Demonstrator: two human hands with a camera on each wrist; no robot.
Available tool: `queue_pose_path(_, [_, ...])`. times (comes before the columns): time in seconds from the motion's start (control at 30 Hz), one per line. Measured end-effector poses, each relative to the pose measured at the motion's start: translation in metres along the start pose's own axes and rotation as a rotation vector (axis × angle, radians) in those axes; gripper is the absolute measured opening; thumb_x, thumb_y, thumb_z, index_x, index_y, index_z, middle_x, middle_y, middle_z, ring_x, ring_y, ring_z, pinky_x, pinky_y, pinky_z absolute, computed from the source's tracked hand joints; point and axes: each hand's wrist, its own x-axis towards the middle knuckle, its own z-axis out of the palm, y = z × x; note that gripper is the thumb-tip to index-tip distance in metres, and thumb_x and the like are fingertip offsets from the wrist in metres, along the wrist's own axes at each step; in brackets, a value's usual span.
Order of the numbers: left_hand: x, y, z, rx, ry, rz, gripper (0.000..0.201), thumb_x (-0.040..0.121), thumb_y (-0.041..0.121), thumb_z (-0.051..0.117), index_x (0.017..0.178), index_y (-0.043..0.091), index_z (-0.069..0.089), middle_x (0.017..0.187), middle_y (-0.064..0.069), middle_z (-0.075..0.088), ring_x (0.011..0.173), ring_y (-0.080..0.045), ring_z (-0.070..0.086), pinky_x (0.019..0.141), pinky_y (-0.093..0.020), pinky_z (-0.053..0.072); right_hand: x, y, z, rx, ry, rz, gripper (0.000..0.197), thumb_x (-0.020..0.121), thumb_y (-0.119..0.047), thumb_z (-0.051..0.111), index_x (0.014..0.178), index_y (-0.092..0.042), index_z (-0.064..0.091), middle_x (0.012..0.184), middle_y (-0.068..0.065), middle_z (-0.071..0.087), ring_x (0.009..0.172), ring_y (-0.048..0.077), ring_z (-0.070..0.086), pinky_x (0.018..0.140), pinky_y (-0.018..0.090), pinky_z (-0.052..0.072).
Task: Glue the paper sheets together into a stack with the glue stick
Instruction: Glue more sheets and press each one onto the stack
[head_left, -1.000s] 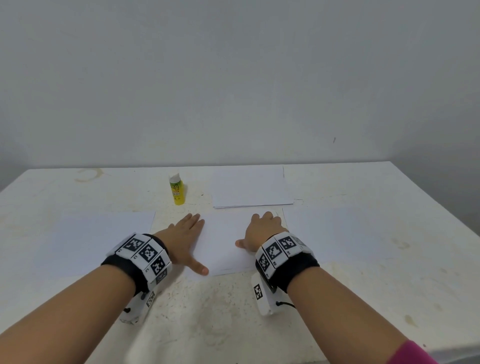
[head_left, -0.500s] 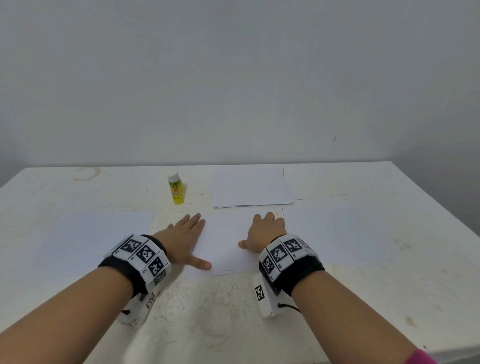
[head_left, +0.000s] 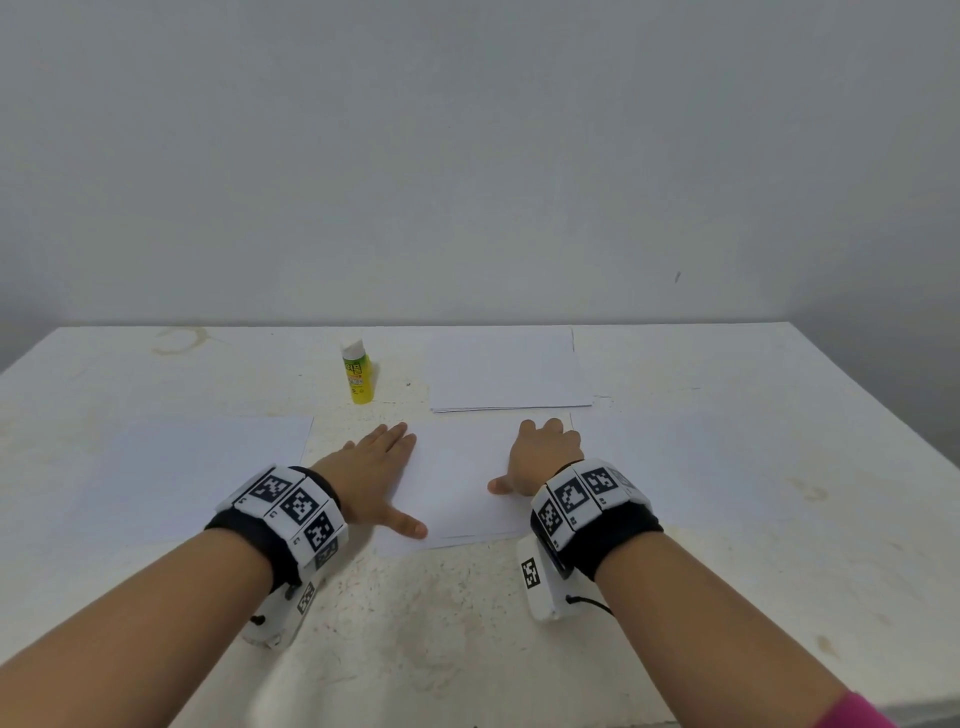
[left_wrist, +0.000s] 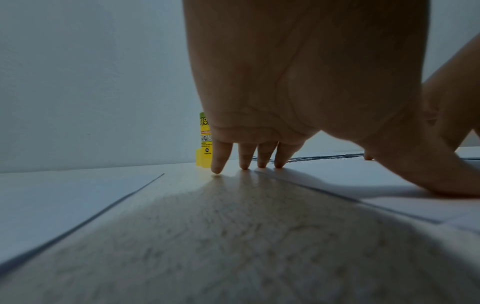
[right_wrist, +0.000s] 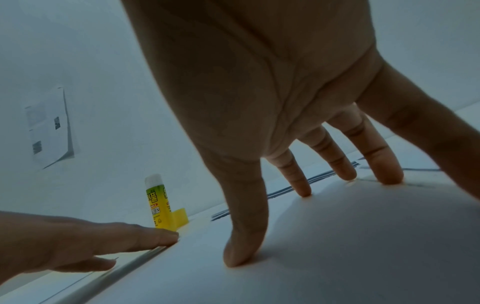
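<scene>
A white paper sheet (head_left: 457, 488) lies in the middle of the table, with a second sheet's edge showing just under its near side. My left hand (head_left: 376, 467) lies flat across its left edge, fingers straight, thumb on the paper. My right hand (head_left: 540, 457) presses straight fingertips (right_wrist: 303, 191) down on its right part. A yellow glue stick (head_left: 357, 375) with a white cap stands upright behind the left hand; it also shows as the glue stick (right_wrist: 159, 202) in the right wrist view. A pile of white sheets (head_left: 506, 371) lies at the back.
One more white sheet (head_left: 202, 467) lies at the left and another sheet (head_left: 727, 457) at the right. The white table (head_left: 467, 623) is stained and speckled; its near edge runs below my forearms. A grey wall stands close behind the table.
Both hands have slid slightly toward me over the middle sheet while staying flat on it. The glue stick and the other sheets have not moved.
</scene>
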Motion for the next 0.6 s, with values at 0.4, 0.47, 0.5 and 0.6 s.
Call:
queue_pose_path(0.4, [-0.0044,0.0026,-0.0014,0.084,0.056,0.014,0.153,0.031,0.092,0.034,0.152,0.010,-0.007,0.161,-0.003,-0.007,0.148,-0.020,0.004,0.119,-0.040,0.017,-0.0068,0.0039,-0.0058,-0.042,0.013,-0.041,0.071,0.091,-0.053,0.053,0.138,-0.003,0.035,0.137,0.011,0.036,0.128,0.030,0.035,0.101,0.035,0.035])
queue_pose_path(0.47, [-0.0045,0.0006,-0.0003,0.081,0.051,0.015,0.152,0.030,0.094,0.031,0.153,0.011,-0.006,0.161,-0.002,-0.007,0.148,-0.019,0.004,0.119,-0.041,0.017,-0.0072,0.0054,-0.0066,-0.040,0.014,-0.048,0.071,0.091,-0.054,0.054,0.138,-0.003,0.036,0.137,0.011,0.037,0.128,0.029,0.035,0.101,0.035,0.035])
queue_pose_path(0.5, [-0.0044,-0.0004,-0.0002,0.071,0.045,0.015,0.153,0.029,0.095,0.028,0.153,0.012,-0.005,0.161,-0.001,-0.007,0.148,-0.019,0.003,0.119,-0.041,0.017,-0.0074,0.0060,-0.0066,-0.039,0.014,-0.051,0.072,0.090,-0.054,0.055,0.138,-0.003,0.035,0.138,0.011,0.037,0.128,0.029,0.034,0.101,0.035,0.035])
queue_pose_path(0.6, [-0.0042,-0.0028,0.0005,0.052,0.041,0.008,0.150,0.031,0.096,0.024,0.153,0.013,-0.003,0.161,0.001,-0.008,0.148,-0.017,0.001,0.118,-0.042,0.017,-0.0083,0.0067,-0.0066,-0.036,0.014,-0.052,0.074,0.090,-0.054,0.055,0.139,-0.003,0.034,0.138,0.011,0.036,0.129,0.029,0.034,0.101,0.035,0.034])
